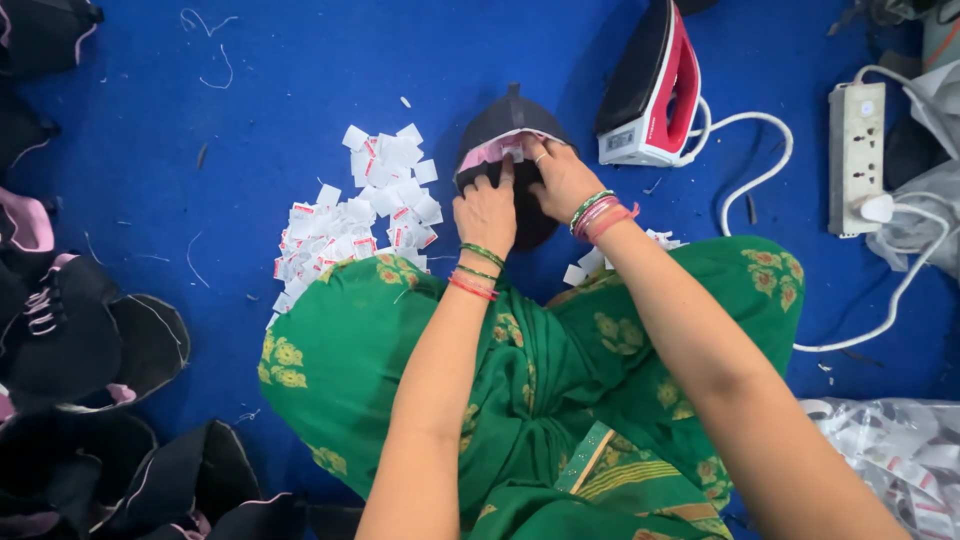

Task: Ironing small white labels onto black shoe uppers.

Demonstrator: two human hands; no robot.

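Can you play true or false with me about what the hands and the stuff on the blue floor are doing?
1. Both hands press on a dark cap piece. True: the left hand and the right hand rest on it.
2. The iron lies flat on the cap piece. False: it stands beside it, apart.
3. A pile of small white labels lies left of the hands. True.
4. The floor mat is red. False: it is blue.
5. A white plug sits in the power strip. True.
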